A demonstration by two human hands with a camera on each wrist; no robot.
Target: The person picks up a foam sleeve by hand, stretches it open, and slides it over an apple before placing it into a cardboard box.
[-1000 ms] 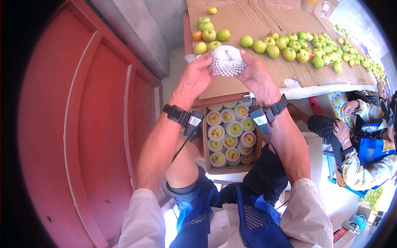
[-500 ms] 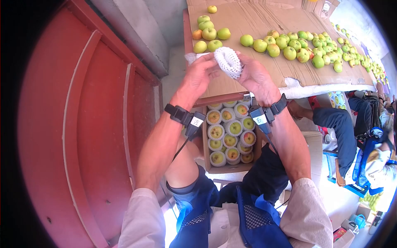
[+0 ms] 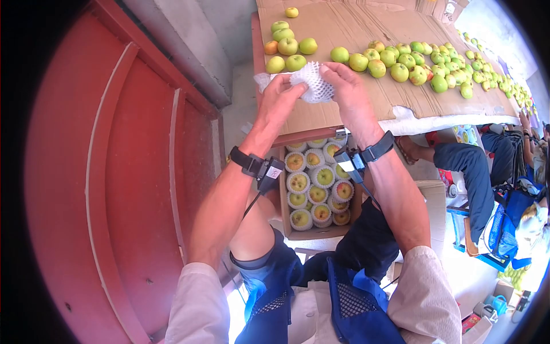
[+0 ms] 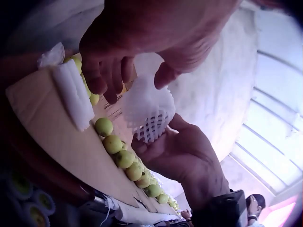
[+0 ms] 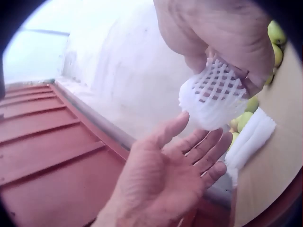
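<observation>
A white foam net sleeve (image 3: 314,83) is held up in front of the table's near edge. My right hand (image 3: 352,97) pinches it, thumb and fingers on its netted side, as the right wrist view shows. My left hand (image 3: 279,103) is at the other side, fingers loosely extended and the palm facing up in the right wrist view. Its thumb and fingertips are right at the sleeve's edge. No apple shows through the mesh. More flat white sleeves (image 4: 73,92) lie on the cardboard in the left wrist view, near several green apples (image 3: 289,46).
Beneath the table edge, a cardboard box (image 3: 321,233) holds apples in foam nets. Many loose apples (image 3: 401,73) spread rightward over the cardboard-covered table (image 3: 344,23). A red metal door (image 3: 143,172) stands at left. Other people (image 3: 470,172) sit at right.
The foam sleeve has been turned about between my hands, from ring-like with its opening showing to a netted side facing me. At right, a neighbouring person has shifted back.
</observation>
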